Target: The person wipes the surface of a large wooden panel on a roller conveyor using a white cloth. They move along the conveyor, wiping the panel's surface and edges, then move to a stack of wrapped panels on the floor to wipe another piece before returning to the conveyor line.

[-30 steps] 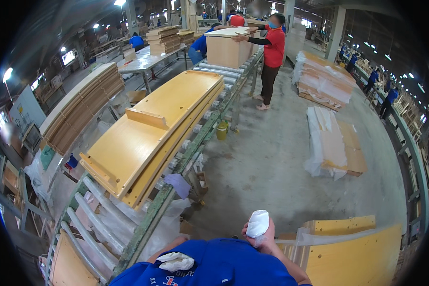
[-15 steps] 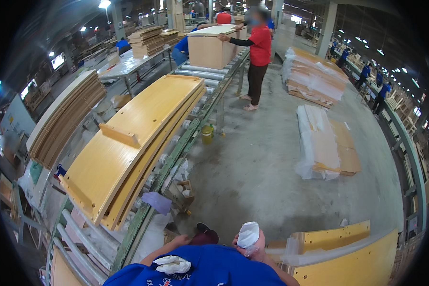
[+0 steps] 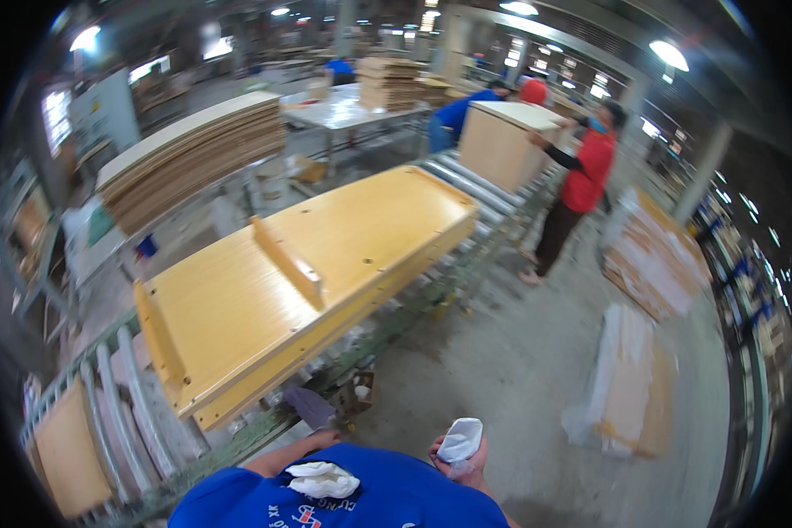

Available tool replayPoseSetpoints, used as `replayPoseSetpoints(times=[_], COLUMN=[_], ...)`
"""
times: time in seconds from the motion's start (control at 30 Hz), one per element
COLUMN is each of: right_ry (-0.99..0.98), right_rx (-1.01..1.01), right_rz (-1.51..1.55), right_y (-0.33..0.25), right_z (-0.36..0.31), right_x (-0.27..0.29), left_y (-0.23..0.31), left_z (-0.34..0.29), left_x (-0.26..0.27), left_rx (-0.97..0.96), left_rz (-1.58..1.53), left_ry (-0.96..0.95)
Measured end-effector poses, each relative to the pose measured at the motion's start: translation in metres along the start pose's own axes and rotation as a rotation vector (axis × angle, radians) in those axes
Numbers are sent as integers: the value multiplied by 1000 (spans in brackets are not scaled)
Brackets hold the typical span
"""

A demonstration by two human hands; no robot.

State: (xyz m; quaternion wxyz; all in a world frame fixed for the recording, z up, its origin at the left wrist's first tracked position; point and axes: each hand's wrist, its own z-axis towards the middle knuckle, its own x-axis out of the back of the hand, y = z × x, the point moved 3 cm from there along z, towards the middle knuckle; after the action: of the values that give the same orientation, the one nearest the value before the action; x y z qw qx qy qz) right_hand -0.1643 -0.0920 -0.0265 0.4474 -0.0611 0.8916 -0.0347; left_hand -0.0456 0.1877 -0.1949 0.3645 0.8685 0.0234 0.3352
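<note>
In my right hand (image 3: pixel 477 465) is a white, cup-like thing (image 3: pixel 460 438) with clear plastic under it; its exact kind does not show. My left hand (image 3: pixel 326 436) is low beside the roller conveyor, near a greyish-purple cloth (image 3: pixel 310 407) hanging at its edge. Its fingers are blurred and partly hidden. Yellow wooden panels (image 3: pixel 352 238) lie stacked on the rollers in front of me. The top panel carries a crosswise strip (image 3: pixel 286 264) and drilled holes. A crumpled white cloth (image 3: pixel 323 480) rests against my blue shirt.
Farther along the conveyor, a person in red (image 3: pixel 590 163) touches a large box-shaped cabinet (image 3: pixel 506 145), with a person in blue (image 3: pixel 462 114) behind it. Stacked boards (image 3: pixel 194 158) stand at the left. Plastic-wrapped packs (image 3: pixel 629 378) lie on the floor at right. Bare rollers (image 3: pixel 141 405) show at near left.
The view has swung to the right and tilted, so the panels appear nearer the middle. The dark red thing by my left hand and the panels at lower right have left view. My right hand keeps its hold.
</note>
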Motion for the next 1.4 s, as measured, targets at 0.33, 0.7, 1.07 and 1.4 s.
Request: replayPoseSetpoints(times=[0.33,0.7,1.07,1.4], right_ry=[1,-88,-132,-65], right_rx=[-380,-905,-1127,-1242], right_rz=[-199,-568,-786,-807], right_y=[40,68,45,-5], right_z=[99,171,211,235], right_x=[-80,-116,-157,-157], left_y=[-37,-9,112,120], left_z=[-62,-239,-52,-18], left_x=[22,-145,-187,-135], left_rx=[360,1337,1032,1149], left_rz=[-67,-629,-918,-819], left_ry=[156,486,414,1069])
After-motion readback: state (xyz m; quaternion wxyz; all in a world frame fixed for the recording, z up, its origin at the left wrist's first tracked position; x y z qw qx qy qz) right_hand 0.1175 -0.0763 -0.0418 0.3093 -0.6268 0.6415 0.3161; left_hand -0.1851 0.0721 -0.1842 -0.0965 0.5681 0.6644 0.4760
